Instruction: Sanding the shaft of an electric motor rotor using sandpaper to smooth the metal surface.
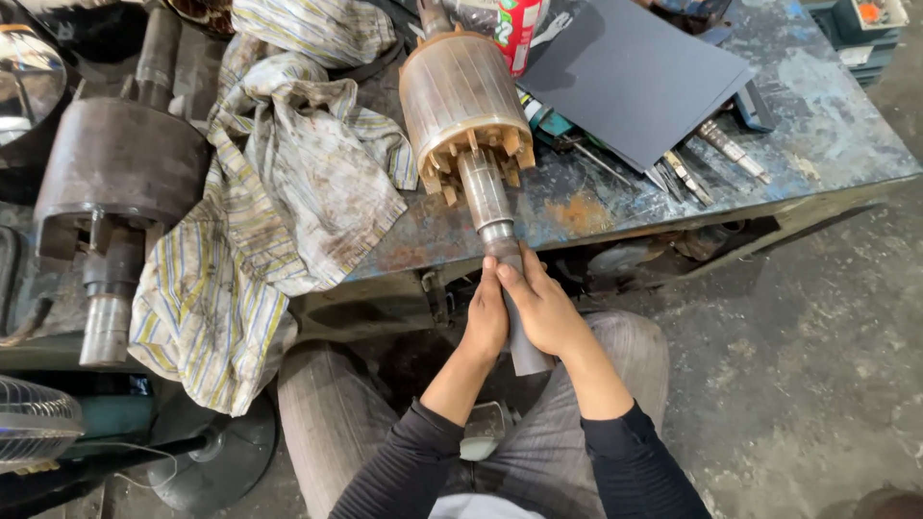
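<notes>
Both hands wrap a grey abrasive strip around the shaft of a motor rotor overhanging the bench's front edge. The left hand and right hand close on the strip. The shaft above them looks bright; rubbing seems underway. A red-and-green packet sits at the far edge beside dark sheets.

Your rotor is dull, tarnished metal with a smoother steel shaft, and the strip under your fingers looks like matt grey abrasive paper. The bench is rough, rusted metal with worn blue paint; the striped cloth on it is grimy.
</notes>
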